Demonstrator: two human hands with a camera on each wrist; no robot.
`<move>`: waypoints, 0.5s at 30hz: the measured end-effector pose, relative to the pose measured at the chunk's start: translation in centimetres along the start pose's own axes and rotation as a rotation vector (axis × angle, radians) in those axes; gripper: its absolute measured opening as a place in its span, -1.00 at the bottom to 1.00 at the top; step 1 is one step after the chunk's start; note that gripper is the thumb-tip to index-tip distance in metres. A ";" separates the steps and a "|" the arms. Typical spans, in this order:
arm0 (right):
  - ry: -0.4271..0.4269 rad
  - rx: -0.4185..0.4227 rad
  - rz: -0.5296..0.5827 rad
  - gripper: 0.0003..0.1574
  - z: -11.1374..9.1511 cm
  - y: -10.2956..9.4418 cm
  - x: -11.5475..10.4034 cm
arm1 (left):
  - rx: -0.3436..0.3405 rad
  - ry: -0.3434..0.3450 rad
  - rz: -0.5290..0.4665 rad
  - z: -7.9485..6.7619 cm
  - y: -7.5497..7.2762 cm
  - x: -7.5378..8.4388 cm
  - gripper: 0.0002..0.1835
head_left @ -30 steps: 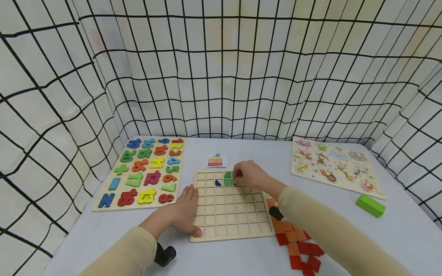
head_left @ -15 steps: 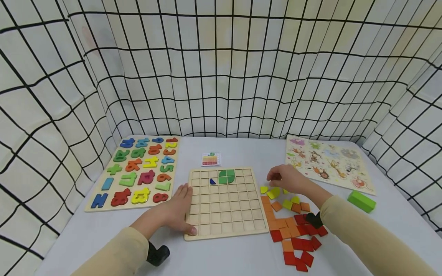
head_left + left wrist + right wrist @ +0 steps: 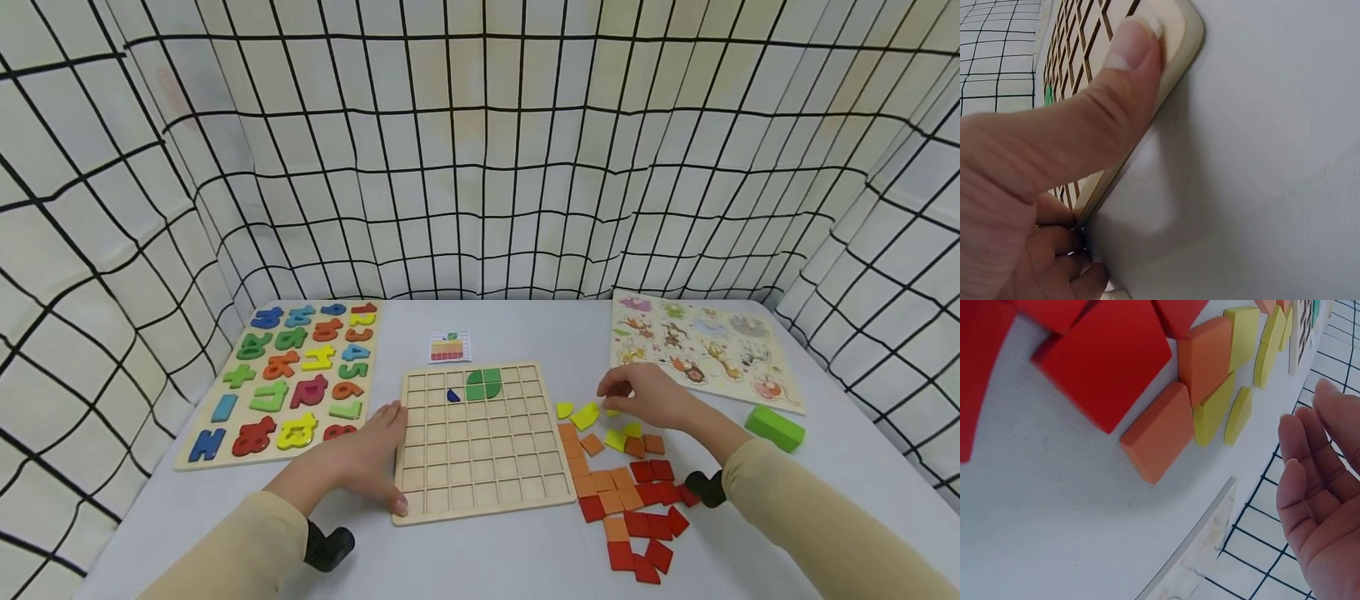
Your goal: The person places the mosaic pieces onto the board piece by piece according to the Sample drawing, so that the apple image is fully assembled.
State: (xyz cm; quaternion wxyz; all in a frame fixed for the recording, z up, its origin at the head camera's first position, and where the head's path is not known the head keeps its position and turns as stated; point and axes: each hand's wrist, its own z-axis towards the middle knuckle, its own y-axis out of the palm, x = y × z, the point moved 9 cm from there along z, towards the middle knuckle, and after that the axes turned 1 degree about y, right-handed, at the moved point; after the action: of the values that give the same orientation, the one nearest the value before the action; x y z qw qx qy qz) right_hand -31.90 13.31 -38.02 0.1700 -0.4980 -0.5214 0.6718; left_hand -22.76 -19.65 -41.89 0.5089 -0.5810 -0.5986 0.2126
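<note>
A square wooden grid board (image 3: 480, 458) lies on the white table in front of me. Toward its back edge, several green pieces (image 3: 483, 384) sit together in a leaf shape, with a small dark blue piece (image 3: 453, 395) to their left. My left hand (image 3: 360, 462) rests along the board's left edge; in the left wrist view its thumb (image 3: 1125, 81) presses the front corner. My right hand (image 3: 648, 396) hovers over the yellow pieces (image 3: 585, 416), fingers loosely bent and holding nothing. Beside the board spread orange tiles (image 3: 602, 481) and red tiles (image 3: 647, 525).
Behind the board lies a small picture card (image 3: 450, 347). A letter and number puzzle (image 3: 285, 379) is at the left, an animal puzzle board (image 3: 705, 350) at the back right. Near the latter sits a green block (image 3: 775, 428). Black netting (image 3: 480, 167) surrounds the table.
My right hand has left the green pieces on the board and moved right, over the yellow pieces. One more green piece now shows in the leaf shape. The left hand stays at the board's edge.
</note>
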 end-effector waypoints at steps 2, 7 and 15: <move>0.001 -0.001 0.001 -0.88 0.1 -0.1 0.0 | -0.005 0.004 -0.009 -0.1 0.0 -0.1 0.41; 0.008 -0.009 -0.004 -0.87 0.2 -0.1 0.1 | -0.009 -0.006 -0.024 -0.1 0.0 -0.3 0.42; 0.068 -0.060 -0.071 -0.80 0.2 0.6 1.2 | -0.003 -0.014 -0.035 0.1 0.1 -0.4 0.41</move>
State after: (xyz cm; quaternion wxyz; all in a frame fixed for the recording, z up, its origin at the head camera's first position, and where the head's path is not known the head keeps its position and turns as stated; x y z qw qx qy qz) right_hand -32.49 13.87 -39.13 0.1962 -0.5067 -0.5524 0.6321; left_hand -22.84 -20.00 -42.17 0.5077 -0.5695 -0.6125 0.2067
